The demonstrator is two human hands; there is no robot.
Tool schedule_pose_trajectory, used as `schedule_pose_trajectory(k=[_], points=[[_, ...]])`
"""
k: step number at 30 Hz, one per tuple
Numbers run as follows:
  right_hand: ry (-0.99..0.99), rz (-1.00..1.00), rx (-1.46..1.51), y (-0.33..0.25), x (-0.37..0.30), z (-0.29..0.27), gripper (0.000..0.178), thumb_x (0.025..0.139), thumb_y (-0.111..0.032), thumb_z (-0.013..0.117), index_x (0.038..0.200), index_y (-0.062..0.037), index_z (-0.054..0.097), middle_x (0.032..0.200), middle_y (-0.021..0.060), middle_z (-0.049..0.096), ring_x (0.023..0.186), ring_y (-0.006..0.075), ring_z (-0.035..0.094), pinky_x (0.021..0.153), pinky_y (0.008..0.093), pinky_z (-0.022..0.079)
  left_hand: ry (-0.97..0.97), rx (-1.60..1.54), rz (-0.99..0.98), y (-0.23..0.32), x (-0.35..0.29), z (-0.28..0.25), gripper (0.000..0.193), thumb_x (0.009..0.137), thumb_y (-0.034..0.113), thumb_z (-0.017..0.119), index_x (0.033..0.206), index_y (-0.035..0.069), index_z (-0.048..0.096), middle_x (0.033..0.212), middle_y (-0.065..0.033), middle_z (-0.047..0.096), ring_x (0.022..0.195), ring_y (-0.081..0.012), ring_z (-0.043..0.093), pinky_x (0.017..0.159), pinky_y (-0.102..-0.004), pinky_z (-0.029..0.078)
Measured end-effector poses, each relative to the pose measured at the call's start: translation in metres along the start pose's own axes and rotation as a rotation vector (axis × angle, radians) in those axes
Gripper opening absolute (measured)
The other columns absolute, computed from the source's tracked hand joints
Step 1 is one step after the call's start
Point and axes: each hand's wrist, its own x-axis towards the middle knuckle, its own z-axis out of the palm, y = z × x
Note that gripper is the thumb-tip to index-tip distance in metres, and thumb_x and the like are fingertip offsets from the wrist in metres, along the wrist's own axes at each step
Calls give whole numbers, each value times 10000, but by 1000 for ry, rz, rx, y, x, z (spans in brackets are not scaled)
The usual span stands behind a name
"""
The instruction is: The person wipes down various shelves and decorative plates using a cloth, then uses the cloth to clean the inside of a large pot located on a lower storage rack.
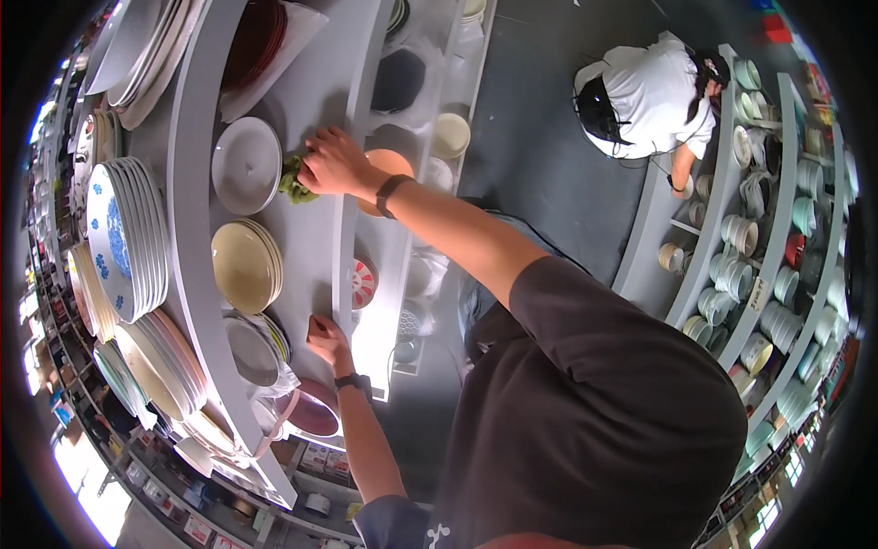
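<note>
My right hand (337,165) is closed around a bunched green cloth (297,181), pressed to the grey shelf board (306,233). Just beyond the cloth, a white oval plate (247,166) lies on the same board. My left hand (327,340) is curled into a fist at the board's near edge, and nothing shows in its fingers. Between the hands and the shelf's far side sits a stack of cream plates (245,265). Closer to my left hand are a white plate (251,351) in a stack and a mauve plate (314,409).
A higher shelf on the left carries stacked blue-flowered plates (126,240). On a lower shelf are an orange plate (389,165), a red-and-white dish (363,282) and a cream bowl (451,136). Across the aisle, a person in a white shirt (649,101) reaches into shelves of bowls (732,274).
</note>
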Motion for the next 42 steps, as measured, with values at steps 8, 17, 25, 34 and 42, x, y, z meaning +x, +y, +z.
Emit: schedule_pose_trajectory(k=[8, 17, 25, 34, 42], points=[[-13, -9, 20, -2, -3, -2, 248, 712, -262, 590, 541, -89, 638, 675, 73, 584, 770, 259, 563, 721, 375, 452, 37, -30, -38, -18, -11, 11, 263, 919, 139, 496, 713, -22, 516, 657, -261, 545, 537, -428, 485, 513, -471, 408], [-23, -31, 10, 8, 0, 10, 282, 680, -302, 580, 526, -75, 647, 684, 90, 617, 721, 274, 576, 691, 396, 452, 92, 28, -45, -15, -10, 9, 257, 900, 157, 509, 704, -8, 533, 655, -251, 542, 540, -425, 484, 497, -471, 384], [0, -131, -46, 18, 4, 29, 310, 702, -323, 565, 583, -61, 680, 670, 143, 644, 681, 346, 618, 684, 449, 520, 51, 159, -128, -35, -11, 17, 438, 960, 359, 453, 977, -10, 688, 892, -263, 655, 785, -444, 636, 657, -476, 507], [-224, -138, 38, 7, 4, -6, 336, 850, -328, 499, 878, -59, 697, 960, 182, 670, 953, 374, 611, 864, 496, 465, 57, 95, -241, -25, -3, 15, 558, 941, 550, 435, 957, 84, 740, 845, -201, 690, 782, -389, 672, 716, -456, 532], [-585, -116, -61, -8, 12, -20, 472, 929, -374, 348, 879, -57, 695, 866, 205, 678, 817, 380, 660, 777, 493, 504, 34, 140, -193, -35, -7, 15, 604, 919, 629, 369, 974, 133, 709, 904, -198, 677, 893, -423, 636, 801, -456, 502]])
